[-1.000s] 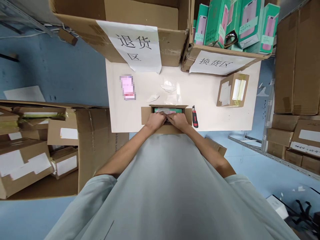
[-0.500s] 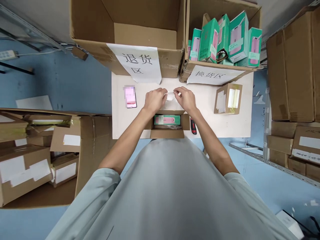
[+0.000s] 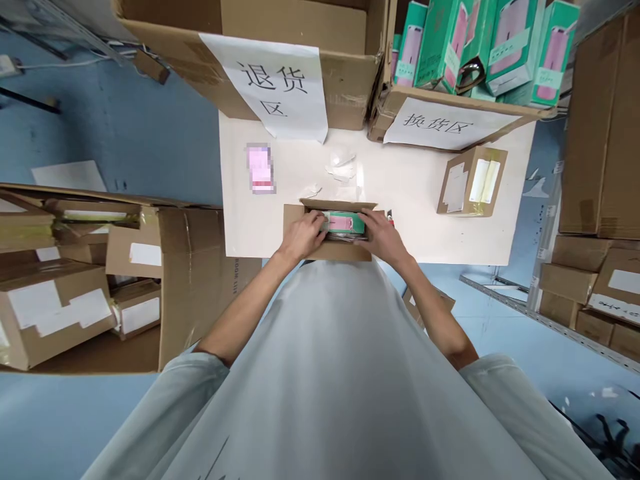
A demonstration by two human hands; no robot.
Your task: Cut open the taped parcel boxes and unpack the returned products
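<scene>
An open brown carton (image 3: 340, 251) stands at the table's near edge with its flaps spread. Inside it lies a green and pink product box (image 3: 345, 223). My left hand (image 3: 304, 235) reaches over the carton's left side, its fingers curled on the left end of the green box. At the opposite end, my right hand (image 3: 383, 235) has its fingers bent over the box's right end. Just beyond the carton lie crumpled white paper scraps (image 3: 342, 165). Part of a red and black tool (image 3: 390, 217) shows beside my right hand.
A phone (image 3: 261, 168) lies at the table's left. One sealed carton (image 3: 473, 181) stands at the right. Behind are two large labelled boxes, a left one (image 3: 350, 87) and a right one (image 3: 385, 113) holding several green boxes. A big box of parcels (image 3: 187, 287) stands at lower left.
Both hands have come down from the white paper to the green box in the carton. The paper now lies on the table. The camera view has shifted.
</scene>
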